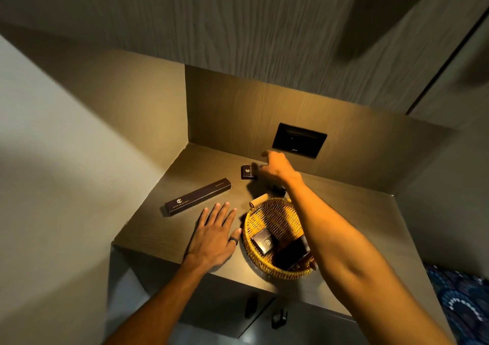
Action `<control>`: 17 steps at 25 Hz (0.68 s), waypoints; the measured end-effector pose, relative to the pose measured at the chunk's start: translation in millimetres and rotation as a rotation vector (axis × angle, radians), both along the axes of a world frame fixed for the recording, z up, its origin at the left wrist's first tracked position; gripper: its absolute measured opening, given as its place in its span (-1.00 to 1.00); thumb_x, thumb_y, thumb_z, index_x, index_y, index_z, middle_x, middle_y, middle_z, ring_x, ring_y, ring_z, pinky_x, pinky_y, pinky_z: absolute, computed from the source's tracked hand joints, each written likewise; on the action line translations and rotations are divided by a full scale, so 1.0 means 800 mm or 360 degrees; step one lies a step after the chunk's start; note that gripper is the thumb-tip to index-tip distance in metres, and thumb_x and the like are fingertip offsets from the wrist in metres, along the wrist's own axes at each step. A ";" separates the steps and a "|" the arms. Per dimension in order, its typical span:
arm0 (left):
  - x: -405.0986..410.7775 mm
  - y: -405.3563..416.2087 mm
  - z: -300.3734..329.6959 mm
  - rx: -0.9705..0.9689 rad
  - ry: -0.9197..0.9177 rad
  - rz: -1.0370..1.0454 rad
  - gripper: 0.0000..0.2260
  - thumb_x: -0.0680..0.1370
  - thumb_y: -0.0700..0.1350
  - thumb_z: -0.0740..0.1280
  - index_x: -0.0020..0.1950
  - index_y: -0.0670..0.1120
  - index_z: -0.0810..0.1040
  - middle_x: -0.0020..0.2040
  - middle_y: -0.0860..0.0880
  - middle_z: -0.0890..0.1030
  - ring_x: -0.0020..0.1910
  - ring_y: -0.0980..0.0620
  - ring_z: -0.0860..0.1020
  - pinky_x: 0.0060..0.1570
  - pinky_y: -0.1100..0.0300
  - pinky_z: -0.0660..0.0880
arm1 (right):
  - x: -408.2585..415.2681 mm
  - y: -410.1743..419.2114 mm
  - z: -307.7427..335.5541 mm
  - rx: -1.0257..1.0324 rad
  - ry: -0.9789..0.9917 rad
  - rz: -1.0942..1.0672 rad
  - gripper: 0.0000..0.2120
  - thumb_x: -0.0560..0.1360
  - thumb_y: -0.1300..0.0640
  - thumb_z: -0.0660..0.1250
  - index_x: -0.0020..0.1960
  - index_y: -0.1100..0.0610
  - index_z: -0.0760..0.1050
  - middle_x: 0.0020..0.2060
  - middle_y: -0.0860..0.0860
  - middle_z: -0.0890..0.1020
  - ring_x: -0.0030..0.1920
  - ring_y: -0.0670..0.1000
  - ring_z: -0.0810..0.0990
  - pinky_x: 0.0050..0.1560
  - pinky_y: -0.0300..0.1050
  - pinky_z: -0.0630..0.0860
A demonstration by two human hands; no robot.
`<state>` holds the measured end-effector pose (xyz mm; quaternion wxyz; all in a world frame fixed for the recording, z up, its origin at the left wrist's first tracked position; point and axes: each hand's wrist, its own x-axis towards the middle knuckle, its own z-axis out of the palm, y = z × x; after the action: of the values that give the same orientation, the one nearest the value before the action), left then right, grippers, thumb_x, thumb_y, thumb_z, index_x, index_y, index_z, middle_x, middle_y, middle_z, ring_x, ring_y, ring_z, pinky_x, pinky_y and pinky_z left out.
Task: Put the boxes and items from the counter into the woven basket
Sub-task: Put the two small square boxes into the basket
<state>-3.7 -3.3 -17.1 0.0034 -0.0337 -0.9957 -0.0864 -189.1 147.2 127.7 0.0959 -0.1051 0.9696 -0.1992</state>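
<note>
- Dark wood counter (pixel 352 212) is set in a corner niche, lit warmly from above, with a black socket plate (pixel 299 140) in the back panel.
- A woven basket (pixel 267 212) is placed near the front edge; two dark boxes (pixel 263 242) are seen lying inside it.
- The left hand (pixel 214 234) is laid flat on the counter just beside the basket, fingers spread, nothing held.
- The right hand (pixel 277 167) is stretched over the basket toward a small dark box (pixel 247 172) near the back panel; its fingers are blurred, so its grip cannot be told.
- A long dark box (pixel 198 197) is seen lying well left of the basket.
- A pale roll (pixel 258 201) is seen touching the basket's far rim.
</note>
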 end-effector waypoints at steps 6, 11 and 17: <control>-0.001 -0.003 -0.001 0.0033 -0.0027 -0.0001 -0.40 0.64 0.31 -0.23 0.64 0.11 -0.19 0.66 0.02 -0.18 0.63 0.01 -0.24 0.53 -0.05 -0.36 | 0.001 -0.040 -0.027 0.0188 -0.0332 0.0244 -0.38 0.57 0.22 0.42 0.58 0.13 0.31 0.46 0.17 0.48 0.49 0.20 0.46 0.54 0.12 0.40; -0.001 -0.004 0.002 0.0056 -0.0033 -0.0003 -0.40 0.65 0.29 -0.20 0.65 0.10 -0.18 0.68 0.00 -0.13 0.64 0.00 -0.20 0.56 -0.08 -0.30 | -0.005 -0.038 -0.026 0.0351 -0.0049 0.0303 -0.44 0.52 0.18 0.49 0.48 0.23 0.43 0.42 0.20 0.45 0.45 0.23 0.45 0.50 0.11 0.43; 0.000 -0.001 0.002 0.0039 -0.0027 -0.0014 -0.39 0.67 0.27 -0.17 0.67 0.05 -0.13 0.69 -0.03 -0.11 0.65 -0.03 -0.17 0.60 -0.15 -0.19 | 0.016 0.050 0.044 -0.0129 0.0160 0.0642 -0.32 0.35 0.10 0.66 0.42 0.11 0.52 0.28 0.12 0.56 0.28 0.10 0.58 0.22 -0.08 0.56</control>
<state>-4.0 -4.5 -15.5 -0.0051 -0.0372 -0.9944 -0.0990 -176.0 186.8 163.3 0.0812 -0.3106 0.9236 -0.2094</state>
